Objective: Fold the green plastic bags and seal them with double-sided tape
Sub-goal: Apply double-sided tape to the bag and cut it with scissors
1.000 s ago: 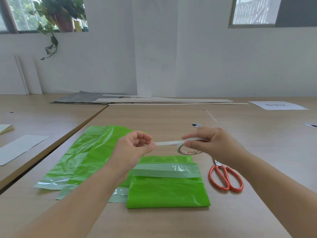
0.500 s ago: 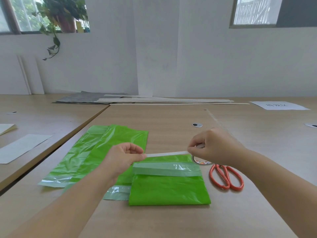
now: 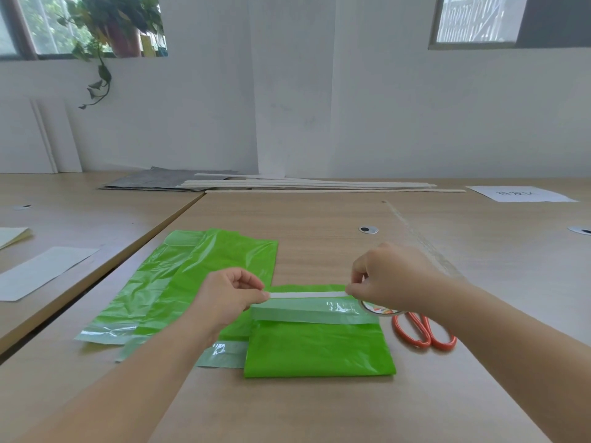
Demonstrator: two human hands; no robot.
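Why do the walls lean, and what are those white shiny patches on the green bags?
Head view: the wide-angle lens bends the walls; light glints off the folded bag's flap and off the flat bags at their clear ends.

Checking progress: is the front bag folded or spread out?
Folded: the front bag is a short rectangle, a pale flap doubled over its top, unlike the long bags beside it.

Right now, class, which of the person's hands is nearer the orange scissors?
Right. The right hand pinches the tape strip just left of and beyond the scissors; the left hand pinches its other end, across the folded bag.
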